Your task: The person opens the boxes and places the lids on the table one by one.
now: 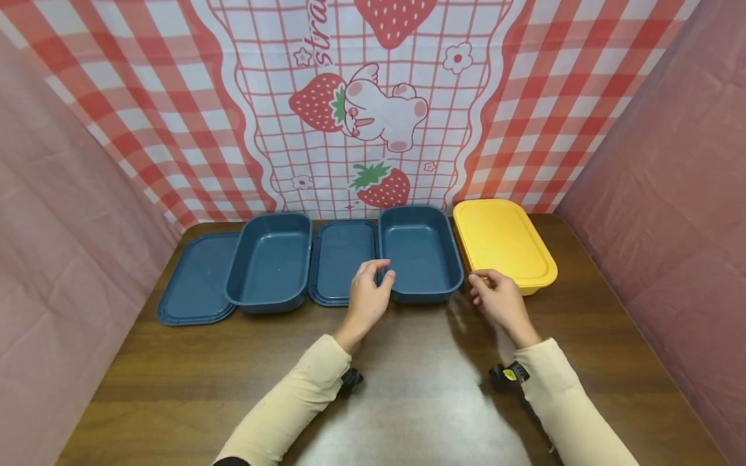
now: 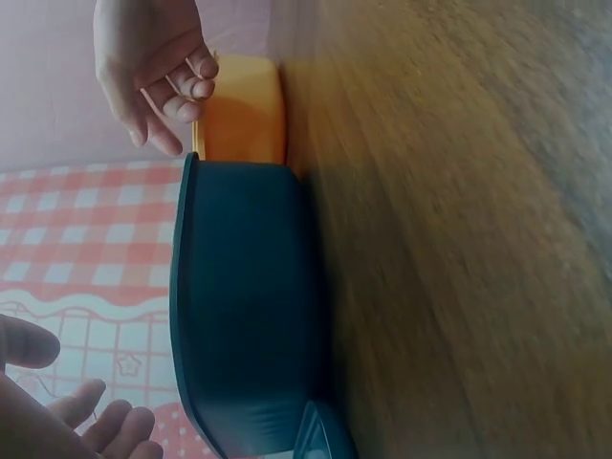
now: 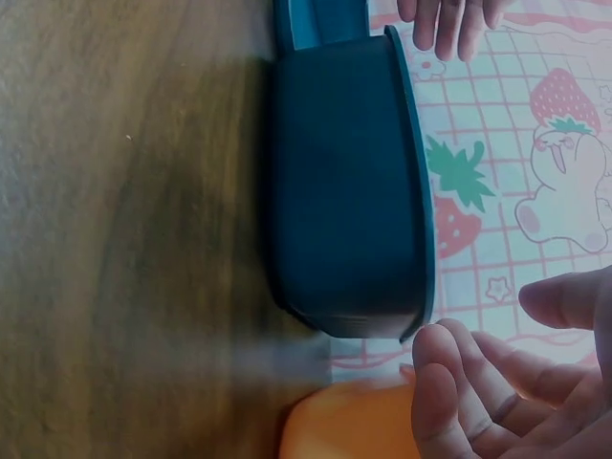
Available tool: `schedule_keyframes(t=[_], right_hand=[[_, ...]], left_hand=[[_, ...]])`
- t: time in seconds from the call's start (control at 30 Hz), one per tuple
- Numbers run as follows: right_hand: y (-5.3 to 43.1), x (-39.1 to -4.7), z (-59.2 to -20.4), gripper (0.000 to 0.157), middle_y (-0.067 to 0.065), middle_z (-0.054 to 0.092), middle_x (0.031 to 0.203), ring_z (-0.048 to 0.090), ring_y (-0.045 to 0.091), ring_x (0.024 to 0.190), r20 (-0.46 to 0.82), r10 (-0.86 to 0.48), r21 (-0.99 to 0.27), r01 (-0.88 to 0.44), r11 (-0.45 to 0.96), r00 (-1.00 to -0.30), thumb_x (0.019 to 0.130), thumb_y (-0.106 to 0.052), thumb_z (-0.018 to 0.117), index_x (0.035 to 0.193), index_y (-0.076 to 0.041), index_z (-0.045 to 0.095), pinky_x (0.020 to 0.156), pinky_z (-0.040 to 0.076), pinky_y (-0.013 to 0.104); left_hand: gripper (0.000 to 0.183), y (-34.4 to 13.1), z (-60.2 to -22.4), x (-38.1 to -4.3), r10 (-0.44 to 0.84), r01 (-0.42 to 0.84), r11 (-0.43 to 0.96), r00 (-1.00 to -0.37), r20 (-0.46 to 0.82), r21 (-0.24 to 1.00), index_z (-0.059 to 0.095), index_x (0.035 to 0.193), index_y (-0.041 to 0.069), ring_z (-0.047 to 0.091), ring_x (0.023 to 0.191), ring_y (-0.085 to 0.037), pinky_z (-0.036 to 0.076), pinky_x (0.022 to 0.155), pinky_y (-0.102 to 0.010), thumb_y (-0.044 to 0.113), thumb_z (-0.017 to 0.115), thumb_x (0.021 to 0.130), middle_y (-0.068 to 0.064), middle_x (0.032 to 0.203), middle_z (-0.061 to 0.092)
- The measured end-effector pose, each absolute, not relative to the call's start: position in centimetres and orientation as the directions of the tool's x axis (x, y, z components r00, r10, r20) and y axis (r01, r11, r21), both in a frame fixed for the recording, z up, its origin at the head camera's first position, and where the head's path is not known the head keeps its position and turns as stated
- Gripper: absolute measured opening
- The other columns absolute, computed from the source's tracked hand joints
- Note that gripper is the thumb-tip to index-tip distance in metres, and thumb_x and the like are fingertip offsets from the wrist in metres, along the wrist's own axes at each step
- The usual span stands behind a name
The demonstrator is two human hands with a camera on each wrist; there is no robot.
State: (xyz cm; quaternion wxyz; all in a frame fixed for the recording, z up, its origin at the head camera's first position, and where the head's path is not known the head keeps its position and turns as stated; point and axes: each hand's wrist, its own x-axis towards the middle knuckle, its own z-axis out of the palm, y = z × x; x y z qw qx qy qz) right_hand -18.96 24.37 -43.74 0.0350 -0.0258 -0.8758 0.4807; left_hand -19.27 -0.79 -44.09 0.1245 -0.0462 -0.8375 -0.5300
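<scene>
My left hand [image 1: 368, 294] hovers at the front left corner of a blue rectangular container [image 1: 425, 298], fingers loosely bent and thumb apart. Past that container's right side, my right hand [image 1: 500, 303] is held by the front left corner of a yellow lidded box [image 1: 506, 243]; its fingers are relaxed. From the left wrist view, the blue container [image 2: 244, 296] stands upright on the table, with neither hand around it. The right wrist view shows the right hand's fingers [image 3: 497, 382] near the container's rim, nothing between them. Whether the right fingertips touch the yellow box, I cannot tell.
A blue lid [image 1: 344, 259] lies flat left of that container. Farther left are a second open blue container [image 1: 271, 262] and another blue lid [image 1: 197, 278], partly beneath it. All stand along the back of the wooden table [image 1: 408, 388], before a checked strawberry cloth [image 1: 350, 181].
</scene>
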Motion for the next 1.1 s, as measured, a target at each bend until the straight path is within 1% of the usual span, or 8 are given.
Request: schedule_keyframes(t=[0.3, 0.43, 0.53, 0.67, 0.77, 0.97, 1.03, 1.1], right_hand=[[24.9, -19.0, -43.3, 0.03, 0.018, 0.067, 0.078, 0.06, 0.007, 0.059, 0.101, 0.064, -0.82, -0.047, 0.57, -0.993, 0.099, -0.019, 0.057, 0.107, 0.007, 0.066, 0.056, 0.051, 0.018], [25.0, -19.1, -43.0, 0.029, 0.021, 0.067, 0.078, 0.06, 0.008, 0.059, 0.136, 0.056, -0.813, -0.079, 0.577, -0.989, 0.099, -0.019, 0.057, 0.105, 0.008, 0.067, 0.055, 0.05, 0.017], [25.1, -19.1, -42.7, 0.029, 0.024, 0.068, 0.081, 0.06, 0.009, 0.06, 0.154, 0.05, -0.801, -0.096, 0.591, -0.987, 0.098, -0.019, 0.058, 0.105, 0.008, 0.067, 0.054, 0.049, 0.017], [25.5, -19.1, -42.5, 0.029, 0.023, 0.069, 0.082, 0.062, 0.013, 0.062, 0.18, 0.043, -0.769, -0.113, 0.629, -0.983, 0.098, -0.02, 0.058, 0.106, 0.006, 0.068, 0.054, 0.049, 0.017], [25.8, -19.2, -42.4, 0.03, 0.024, 0.069, 0.084, 0.064, 0.014, 0.064, 0.182, 0.035, -0.761, -0.118, 0.638, -0.983, 0.099, -0.021, 0.057, 0.107, 0.006, 0.068, 0.057, 0.052, 0.017], [26.1, -19.2, -41.9, 0.032, 0.026, 0.068, 0.086, 0.061, 0.001, 0.063, 0.174, 0.026, -0.769, -0.119, 0.628, -0.984, 0.099, -0.021, 0.056, 0.108, 0.008, 0.067, 0.061, 0.056, 0.02], [26.0, -19.2, -41.7, 0.033, 0.025, 0.068, 0.086, 0.061, 0.0, 0.063, 0.174, 0.027, -0.766, -0.118, 0.631, -0.984, 0.099, -0.022, 0.056, 0.108, 0.007, 0.067, 0.06, 0.054, 0.016], [26.0, -19.2, -41.7, 0.033, 0.024, 0.068, 0.086, 0.062, 0.004, 0.065, 0.173, 0.026, -0.766, -0.118, 0.632, -0.985, 0.099, -0.023, 0.056, 0.108, 0.007, 0.067, 0.06, 0.053, 0.015]], left_hand=[[0.032, 0.2, -43.5, -19.0, 0.005, 0.224, 0.394, -0.97, 0.242, 0.891, 0.062, 0.125, 0.004, 0.057, 0.118, -0.03, 0.048, 0.102, -0.043, 0.016, 0.058, 0.096, -0.015, 0.127, 0.06], [0.033, 0.8, -43.4, -19.1, 0.016, 0.247, 0.377, -0.965, 0.26, 0.893, 0.061, 0.125, 0.002, 0.057, 0.116, -0.031, 0.05, 0.1, -0.042, 0.015, 0.058, 0.095, -0.016, 0.124, 0.06], [0.032, 1.2, -43.4, -19.1, 0.018, 0.253, 0.38, -0.964, 0.266, 0.89, 0.062, 0.124, 0.001, 0.058, 0.115, -0.029, 0.051, 0.099, -0.041, 0.014, 0.059, 0.094, -0.015, 0.124, 0.061], [0.031, 1.6, -43.2, -18.9, 0.027, 0.247, 0.387, -0.966, 0.257, 0.888, 0.063, 0.123, 0.003, 0.058, 0.115, -0.025, 0.051, 0.099, -0.039, 0.015, 0.059, 0.095, -0.013, 0.126, 0.061], [0.031, 2.0, -43.1, -18.8, 0.029, 0.247, 0.384, -0.966, 0.256, 0.89, 0.063, 0.123, 0.004, 0.058, 0.115, -0.024, 0.051, 0.099, -0.038, 0.015, 0.059, 0.094, -0.012, 0.126, 0.061], [0.033, 3.0, -42.5, -18.9, 0.031, 0.254, 0.372, -0.965, 0.261, 0.893, 0.063, 0.124, 0.004, 0.059, 0.114, -0.024, 0.052, 0.097, -0.035, 0.017, 0.059, 0.094, -0.012, 0.124, 0.062], [0.033, 3.4, -42.2, -18.8, 0.041, 0.255, 0.364, -0.965, 0.258, 0.896, 0.063, 0.125, 0.005, 0.059, 0.114, -0.024, 0.052, 0.097, -0.035, 0.017, 0.059, 0.094, -0.012, 0.125, 0.062], [0.033, 3.7, -42.0, -18.8, 0.054, 0.255, 0.355, -0.966, 0.253, 0.899, 0.063, 0.126, 0.006, 0.059, 0.115, -0.025, 0.052, 0.097, -0.035, 0.017, 0.058, 0.095, -0.012, 0.125, 0.062]])
